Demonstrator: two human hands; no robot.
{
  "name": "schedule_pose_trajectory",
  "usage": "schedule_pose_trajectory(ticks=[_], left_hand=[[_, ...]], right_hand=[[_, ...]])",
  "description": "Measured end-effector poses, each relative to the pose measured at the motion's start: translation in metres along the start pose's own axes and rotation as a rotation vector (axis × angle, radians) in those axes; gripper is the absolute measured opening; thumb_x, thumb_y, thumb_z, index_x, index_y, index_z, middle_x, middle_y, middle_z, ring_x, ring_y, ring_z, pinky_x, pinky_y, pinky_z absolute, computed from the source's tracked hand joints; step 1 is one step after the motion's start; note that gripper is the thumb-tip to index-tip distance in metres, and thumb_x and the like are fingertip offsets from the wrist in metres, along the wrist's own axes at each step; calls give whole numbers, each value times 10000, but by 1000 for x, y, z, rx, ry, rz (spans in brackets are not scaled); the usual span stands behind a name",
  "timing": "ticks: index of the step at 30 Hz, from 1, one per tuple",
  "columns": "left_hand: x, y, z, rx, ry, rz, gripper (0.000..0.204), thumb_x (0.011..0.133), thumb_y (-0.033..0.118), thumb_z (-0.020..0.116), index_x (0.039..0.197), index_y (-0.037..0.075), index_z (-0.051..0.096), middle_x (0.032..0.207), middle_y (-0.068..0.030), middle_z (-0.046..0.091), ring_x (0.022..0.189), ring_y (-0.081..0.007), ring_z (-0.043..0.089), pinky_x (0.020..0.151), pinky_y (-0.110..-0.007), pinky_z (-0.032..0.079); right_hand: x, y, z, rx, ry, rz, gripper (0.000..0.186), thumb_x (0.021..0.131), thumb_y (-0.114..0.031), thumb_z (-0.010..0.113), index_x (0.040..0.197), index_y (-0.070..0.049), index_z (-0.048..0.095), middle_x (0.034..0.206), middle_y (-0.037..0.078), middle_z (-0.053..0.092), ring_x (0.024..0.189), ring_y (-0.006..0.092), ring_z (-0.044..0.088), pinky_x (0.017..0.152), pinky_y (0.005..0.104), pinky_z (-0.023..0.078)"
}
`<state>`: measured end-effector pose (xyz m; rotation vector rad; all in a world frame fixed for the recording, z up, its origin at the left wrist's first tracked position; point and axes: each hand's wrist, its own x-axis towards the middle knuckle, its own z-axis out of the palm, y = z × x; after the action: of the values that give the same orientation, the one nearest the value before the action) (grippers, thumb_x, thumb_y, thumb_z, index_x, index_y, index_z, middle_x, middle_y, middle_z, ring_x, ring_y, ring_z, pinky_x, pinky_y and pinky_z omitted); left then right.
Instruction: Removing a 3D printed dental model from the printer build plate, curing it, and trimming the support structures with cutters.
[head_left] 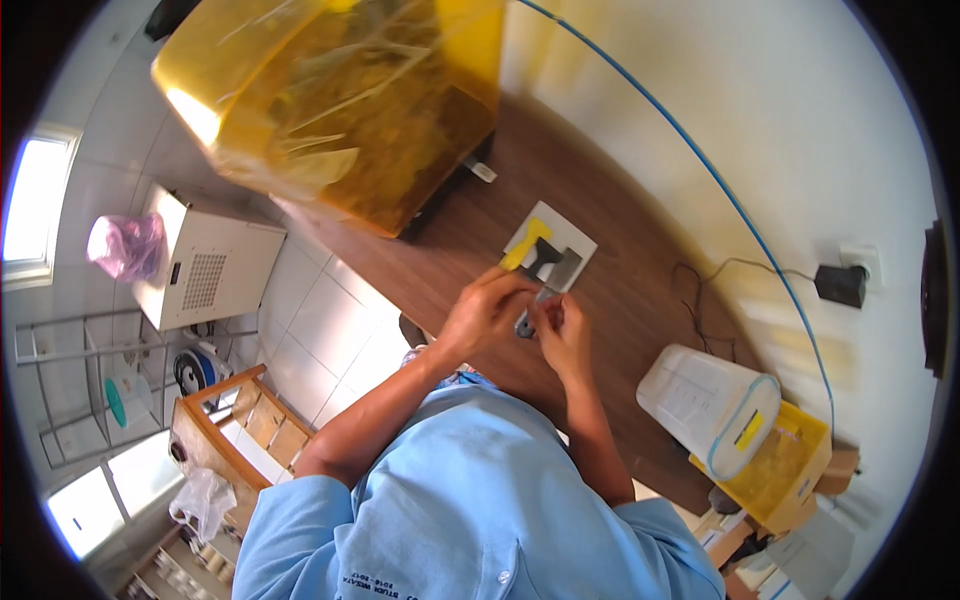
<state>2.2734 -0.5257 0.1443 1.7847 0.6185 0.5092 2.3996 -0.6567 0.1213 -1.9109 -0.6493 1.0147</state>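
My left hand (488, 314) and my right hand (565, 338) come close together over the brown table, fingers bent and pinched. Between them is a slim grey tool (524, 325), its lower end showing beside my right fingertips; its kind is unclear. The right fingers close on it, while whatever the left fingertips pinch is hidden. Just beyond the hands lies a white square plate (578, 235). On it rest a yellow-handled tool (530, 243) and a black-handled scraper (545, 260) with a flat grey blade.
A large yellow translucent box (440, 130) stands at the table's far left. To the right, a clear plastic container (690, 395) leans over a yellow bin (800, 460). A black adapter (840, 286) is plugged into the wall, its cable reaching the table (640, 290). A blue hose (700, 150) runs along the wall.
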Motion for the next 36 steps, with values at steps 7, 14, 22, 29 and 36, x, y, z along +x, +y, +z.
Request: schedule_pose_trajectory(ticks=[7,14,22,29,36], left_hand=[[81,184,57,-1187,-476,189,273,1040,256,601,1170,22,658,1075,-70,658,992,-160,639,846,-317,521],[56,211,84,-1851,-511,-8,360,1037,307,556,1280,42,547,1079,-61,621,961,-165,629,786,-275,502],[55,216,141,-1775,457,1257,571,908,105,718,1410,104,445,1298,-89,571,1275,-290,526,1089,-478,389],[21,213,127,-1409,264,1255,578,912,82,682,1426,97,418,1330,-98,528,1269,-292,506,1062,-495,358],[-21,172,73,-489,-35,926,509,965,125,554,1429,-20,402,1204,-163,532,1094,-314,591,862,-407,499]], right_hand=[[-73,-75,2,911,-950,-89,1093,687,-592,887,1470,3,409,1529,207,454,1347,324,520,1159,459,390],[-57,-92,-21,1502,-805,-673,1192,621,-570,911,1519,-13,357,1452,205,547,1342,344,540,1163,531,376],[-53,-117,-53,1249,-978,-1133,1196,779,-411,885,1641,-145,99,1551,123,406,1364,305,518,1175,438,351],[-65,-107,-86,1075,-597,-1258,682,1000,-436,529,1583,-162,306,1427,38,468,921,188,588,732,435,619],[-110,0,-89,580,-16,-625,513,1055,-440,463,1421,-80,470,1184,68,584,1030,153,576,822,313,558]])
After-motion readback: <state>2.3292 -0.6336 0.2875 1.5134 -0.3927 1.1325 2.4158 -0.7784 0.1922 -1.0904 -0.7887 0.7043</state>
